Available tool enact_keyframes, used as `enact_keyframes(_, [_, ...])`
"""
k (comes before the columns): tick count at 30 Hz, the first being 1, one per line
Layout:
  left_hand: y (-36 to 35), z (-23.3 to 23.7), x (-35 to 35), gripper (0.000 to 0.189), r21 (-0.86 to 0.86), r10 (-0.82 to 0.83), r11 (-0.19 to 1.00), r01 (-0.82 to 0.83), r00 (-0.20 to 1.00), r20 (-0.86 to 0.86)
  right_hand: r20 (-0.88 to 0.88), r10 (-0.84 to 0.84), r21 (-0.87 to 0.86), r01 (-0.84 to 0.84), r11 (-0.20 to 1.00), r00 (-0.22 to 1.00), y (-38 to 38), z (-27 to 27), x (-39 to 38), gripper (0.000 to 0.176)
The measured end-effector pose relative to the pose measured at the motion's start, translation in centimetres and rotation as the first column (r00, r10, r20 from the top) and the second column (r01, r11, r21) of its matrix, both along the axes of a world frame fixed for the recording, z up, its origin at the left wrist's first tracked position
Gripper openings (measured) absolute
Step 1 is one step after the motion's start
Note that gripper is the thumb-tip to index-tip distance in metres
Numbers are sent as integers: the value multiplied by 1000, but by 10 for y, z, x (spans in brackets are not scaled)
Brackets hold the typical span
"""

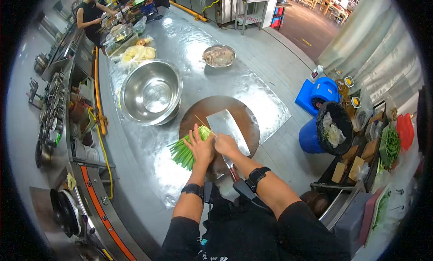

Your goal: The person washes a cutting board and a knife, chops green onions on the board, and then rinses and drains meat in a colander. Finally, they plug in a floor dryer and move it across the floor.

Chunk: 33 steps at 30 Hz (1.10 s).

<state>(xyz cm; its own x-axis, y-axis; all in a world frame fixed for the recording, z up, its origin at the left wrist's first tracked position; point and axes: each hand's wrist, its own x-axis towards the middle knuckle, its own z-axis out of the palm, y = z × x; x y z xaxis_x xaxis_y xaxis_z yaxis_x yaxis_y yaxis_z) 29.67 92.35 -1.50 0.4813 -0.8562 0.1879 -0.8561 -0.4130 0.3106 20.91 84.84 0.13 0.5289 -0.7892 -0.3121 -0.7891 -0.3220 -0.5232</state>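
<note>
My left hand [200, 146] rests over a bunch of green stalks [182, 155], its fingers bent around them. The stalks lie at the left edge of a round brown chopping board [193, 111]; their exact kind is not clear. Close beside it, my right hand [227, 145] is closed near the pale end of the bunch; what its fingers pinch is hidden. A cleaver [225, 123] lies flat on the board, its wooden handle under my right forearm and outside my fingers. A thin pale strip [202, 121] sticks out beyond the bunch.
Left of the board stands a large steel bowl [155, 91]. A smaller bowl [219, 56] of pale food sits farther back on the metal table [180, 35]. A blue bin [311, 137] with a black liner stands right. Another person [90, 17] works at the far left.
</note>
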Motion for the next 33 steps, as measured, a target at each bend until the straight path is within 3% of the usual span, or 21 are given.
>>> enact_keyframes(2, [3, 4, -1, 31, 34, -32, 999, 31, 999, 11, 24, -104, 64, 102, 993, 994, 3, 25, 3, 20])
enact_keyframes(4, [-6, -20, 8, 27, -60, 51, 997, -51, 999, 6, 232, 62, -40, -54, 998, 971, 10, 14, -1, 18])
enact_keyframes(6, [-1, -18, 6, 23, -198, -59, 978, 70, 996, 63, 474, -40, -13, 52, 999, 880, 24, 21, -16, 15])
enact_keyframes(7, [-1, -10, 2, 20, -134, -47, 989, 60, 994, 103, 478, -87, 8, 95, 995, 874, 29, 33, -22, 14])
enact_keyframes(8, [0, -2, -2, 17, -70, -39, 996, 50, 989, 144, 214, -74, -83, 94, 992, 974, 31, 19, -28, 16])
enact_keyframes(9, [-2, -14, 1, 17, -127, -11, 991, 35, 982, 190, 176, -108, -162, 137, 977, 978, 39, 14, -40, 19])
enact_keyframes(10, [-6, -16, 4, 18, -17, 39, 999, -37, 987, 155, 150, -79, -104, 95, 990, 986, 40, 22, -64, 16])
enact_keyframes(12, [-8, -15, 2, 19, 3, 60, 998, -63, 972, 226, 106, -101, -92, 111, 990, 989, 51, 51, -129, 13])
enact_keyframes(14, [-10, -10, -1, 23, 67, 70, 994, -86, 975, 210, 467, -202, -30, 244, 969, 861, 57, 13, -211, 16])
enact_keyframes(15, [-12, -8, -4, 25, 78, 82, 992, -100, 975, 206, 486, -298, -1, 341, 940, 822, 62, 17, -249, 24])
enact_keyframes(16, [-11, -8, -4, 27, 96, 87, 989, -109, 974, 210, 539, -298, -91, 406, 909, 788, 67, -17, -288, 28])
enact_keyframes(17, [-8, -9, 0, 28, 98, 70, 991, -92, 975, 213, 317, -526, 232, 473, 850, 790, 70, -9, -319, 30])
enact_keyframes(19, [-8, -10, 0, 29, 88, 51, 994, -72, 975, 215, 92, -821, 726, 527, 442, 563, 75, -34, -375, 22])
enact_keyframes(21, [-7, -4, -2, 36, 92, 62, 993, -78, 985, 164, 40, -934, 797, 552, 245, 356, 65, -55, -418, 13])
enact_keyframes(23, [-13, 13, -10, 46, 60, 60, 996, -66, 994, 91, 100, -962, 819, 528, 225, 255, 26, -88, -475, 9])
enact_keyframes(25, [-13, 34, -19, 60, 60, 77, 995, -77, 997, 8, 252, -953, 753, 585, 302, 168, -37, -91, -540, 19])
enact_keyframes(26, [-17, 38, -20, 67, 88, 9, 996, -11, 1000, 25, 235, -966, 753, 607, 254, 112, -69, -47, -554, 22])
enact_keyframes(28, [-16, 40, -8, 82, 174, -51, 984, 38, 996, 72, 354, -867, 302, 834, 461, 351, -101, 57, -571, 44])
enact_keyframes(30, [-5, 40, -2, 97, 21, -74, 997, 73, 997, 35, 333, -842, -49, 900, 433, 423, -147, 51, -582, 42])
enact_keyframes(32, [-3, 17, 18, 107, 38, -5, 999, 5, 1000, -12, 336, -806, -447, 836, 318, 486, -175, 32, -572, 31])
enact_keyframes(33, [-3, 16, 20, 109, 63, 16, 998, -14, 1000, -27, 450, -690, -406, 818, 408, 567, -175, 5, -549, 27])
